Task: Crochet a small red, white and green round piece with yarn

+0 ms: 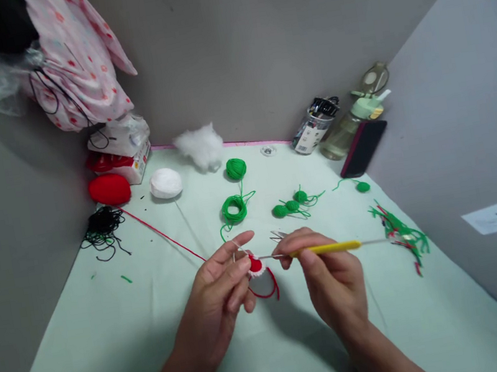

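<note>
Between the thumb and fingers of my left hand (220, 288) is a small red and white crochet piece (255, 265), red in the middle with a white edge. White yarn runs up over my raised left index finger. My right hand (326, 274) is closed around the yellow handle of a crochet hook (334, 248), whose metal tip meets the piece's right edge. A red yarn tail (274, 286) curls below the piece. Just behind my right fingers, scissors (278, 235) lie partly hidden.
Along the back are a red yarn ball (110, 189), white yarn ball (166, 183), stuffing (202, 148), green yarn (236, 168), a pen holder (314, 125), bottle (347, 126) and phone (364, 149). Small green crochet balls (292, 206) lie mid-table; yarn scraps (400, 231) are at right, black yarn (104, 227) at left.
</note>
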Demonstrator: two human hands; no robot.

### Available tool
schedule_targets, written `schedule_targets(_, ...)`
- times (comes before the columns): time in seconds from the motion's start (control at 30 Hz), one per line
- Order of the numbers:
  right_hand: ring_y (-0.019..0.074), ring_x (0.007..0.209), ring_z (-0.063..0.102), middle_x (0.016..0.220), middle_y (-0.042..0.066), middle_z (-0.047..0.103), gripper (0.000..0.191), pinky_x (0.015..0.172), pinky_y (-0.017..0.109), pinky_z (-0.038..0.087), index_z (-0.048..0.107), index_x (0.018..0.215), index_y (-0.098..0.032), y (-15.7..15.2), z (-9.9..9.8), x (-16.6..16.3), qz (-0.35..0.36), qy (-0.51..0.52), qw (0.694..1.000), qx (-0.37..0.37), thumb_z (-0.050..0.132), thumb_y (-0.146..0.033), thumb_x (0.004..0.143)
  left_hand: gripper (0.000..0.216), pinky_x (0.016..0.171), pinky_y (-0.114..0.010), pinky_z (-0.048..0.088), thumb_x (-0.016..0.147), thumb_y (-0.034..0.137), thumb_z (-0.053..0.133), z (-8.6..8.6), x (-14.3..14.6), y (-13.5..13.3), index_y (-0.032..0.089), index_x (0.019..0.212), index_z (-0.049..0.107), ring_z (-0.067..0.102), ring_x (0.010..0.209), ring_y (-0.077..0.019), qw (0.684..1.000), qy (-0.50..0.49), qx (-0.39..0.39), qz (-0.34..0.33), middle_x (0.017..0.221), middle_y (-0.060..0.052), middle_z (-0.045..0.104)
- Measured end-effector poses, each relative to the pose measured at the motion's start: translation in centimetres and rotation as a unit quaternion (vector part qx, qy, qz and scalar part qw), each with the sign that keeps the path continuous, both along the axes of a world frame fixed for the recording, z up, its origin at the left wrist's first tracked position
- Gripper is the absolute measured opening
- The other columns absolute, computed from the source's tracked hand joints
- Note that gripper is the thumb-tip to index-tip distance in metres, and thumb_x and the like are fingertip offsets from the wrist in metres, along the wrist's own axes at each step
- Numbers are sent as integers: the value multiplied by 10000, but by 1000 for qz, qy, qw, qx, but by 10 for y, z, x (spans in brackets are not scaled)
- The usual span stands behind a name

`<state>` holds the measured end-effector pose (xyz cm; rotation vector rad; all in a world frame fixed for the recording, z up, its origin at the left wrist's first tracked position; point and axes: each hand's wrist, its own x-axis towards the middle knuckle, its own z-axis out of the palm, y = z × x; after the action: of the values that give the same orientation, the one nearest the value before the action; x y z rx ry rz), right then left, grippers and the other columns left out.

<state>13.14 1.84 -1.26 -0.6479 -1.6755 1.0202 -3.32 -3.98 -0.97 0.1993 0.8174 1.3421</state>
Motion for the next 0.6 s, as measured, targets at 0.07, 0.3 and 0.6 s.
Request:
schedule_targets(0.07,195,851,701,921,48,768,213,737,336,592,799,1034,-264,0,-1,-3,26,13,999,-38,590,-226,1054,421,463,-174,486,815,227,887,-2,3,-1,175,1221,788,314,408,-12,999,33,22,-3,554,107,510)
schedule_targets(0.3,202,966,750,1138,82,794,396,771,306,622,764,1286,-278,-14,-3,-3,-5,-123,984,127,656,-59,975,486,591,-182,551,749,243,948,-6,12,-1,217,1213,805,580,537,-48,998,44,16,43,712,47,670)
schedule_targets(0.6,155,795,679,922,12,758,195,709,297,563,818,1031,-303,3,-6,0,38,36,993,-108,634,-240,1041,395,607,-216,589,750,196,928,-4,7,1,210,1134,836,569,549,-53,999,34,-1,38,740,40,667)
